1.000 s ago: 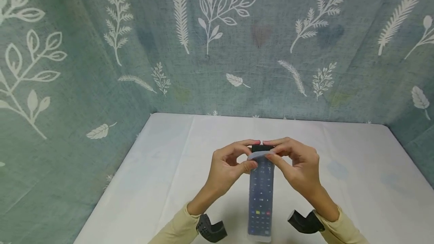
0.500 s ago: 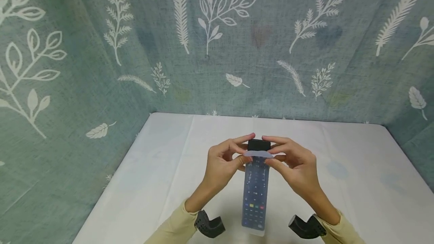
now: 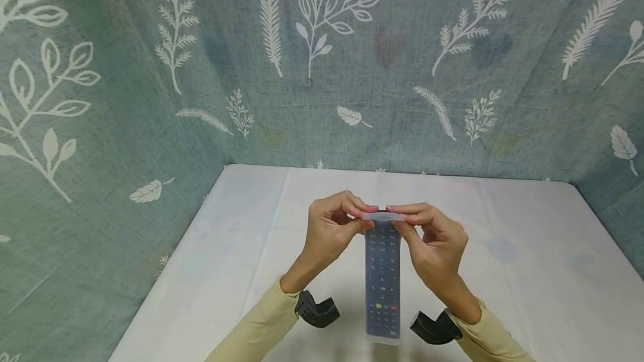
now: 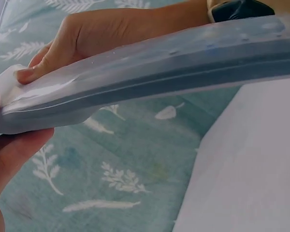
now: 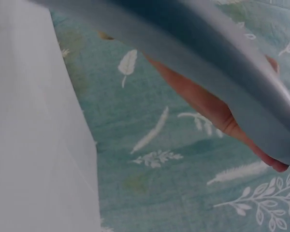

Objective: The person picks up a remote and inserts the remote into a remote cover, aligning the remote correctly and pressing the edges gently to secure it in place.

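A dark remote control (image 3: 382,278) with several rows of buttons sits inside a translucent sleeve-like cover (image 3: 383,341), upright in front of the person in the head view. At its upper end, my left hand (image 3: 329,230) pinches the cover's left corner between thumb and fingers. On the opposite corner my right hand (image 3: 437,244) pinches likewise, its fingers reaching over the top edge. Only a thin black strip of the remote shows above the cover's mouth. Seen side-on in the left wrist view, the cover (image 4: 63,92) bulges loosely past the remote's end.
A white-covered table (image 3: 261,272) lies beneath the hands. Behind and to the left hangs a green curtain (image 3: 282,110) with white leaf prints. Black wrist cameras, one on the left (image 3: 317,310) and one on the right (image 3: 436,327), flank the remote's lower half.
The black end of the remote, which stood out above the cover half a second ago, is now mostly covered. Both hands have drawn the cover's mouth up over it.
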### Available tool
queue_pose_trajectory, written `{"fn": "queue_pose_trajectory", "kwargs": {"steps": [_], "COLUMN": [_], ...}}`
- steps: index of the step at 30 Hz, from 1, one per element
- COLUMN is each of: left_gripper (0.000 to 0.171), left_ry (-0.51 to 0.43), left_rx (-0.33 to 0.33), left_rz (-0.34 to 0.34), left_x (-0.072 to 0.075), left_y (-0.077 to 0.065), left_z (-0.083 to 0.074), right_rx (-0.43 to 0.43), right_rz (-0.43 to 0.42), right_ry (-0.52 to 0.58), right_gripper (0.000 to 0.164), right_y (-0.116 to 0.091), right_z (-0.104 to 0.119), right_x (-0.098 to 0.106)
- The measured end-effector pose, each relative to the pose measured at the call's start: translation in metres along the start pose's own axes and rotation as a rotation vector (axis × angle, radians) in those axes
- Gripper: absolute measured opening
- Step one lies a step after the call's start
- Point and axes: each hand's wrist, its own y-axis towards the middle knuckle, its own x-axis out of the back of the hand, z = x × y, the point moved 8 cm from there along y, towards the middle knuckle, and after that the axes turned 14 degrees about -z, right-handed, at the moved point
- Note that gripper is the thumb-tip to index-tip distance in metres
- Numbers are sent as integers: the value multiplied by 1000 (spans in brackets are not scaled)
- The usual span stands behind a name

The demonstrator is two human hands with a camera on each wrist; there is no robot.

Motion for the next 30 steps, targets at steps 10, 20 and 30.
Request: {"fn": "queue_pose_trajectory", "kwargs": {"steps": [10,20,30], "left_gripper": [16,36,15], "left_ry": [-9,-125,-199], "left_rx": [-31,147,228], "left_rz": [3,-11,-89], "left_x": [5,0,-2], "left_y": [-2,-5,8], "left_z": [-9,0,5], "right_rx": [-62,-244,-201], "right_rz": [50,131,178], "right_ry": [-19,-85,-94], "right_gripper": [12,12,20], "right_y": [1,7,21], "right_z": [-5,-5,-4], "right_x": [-7,1,-2]}}
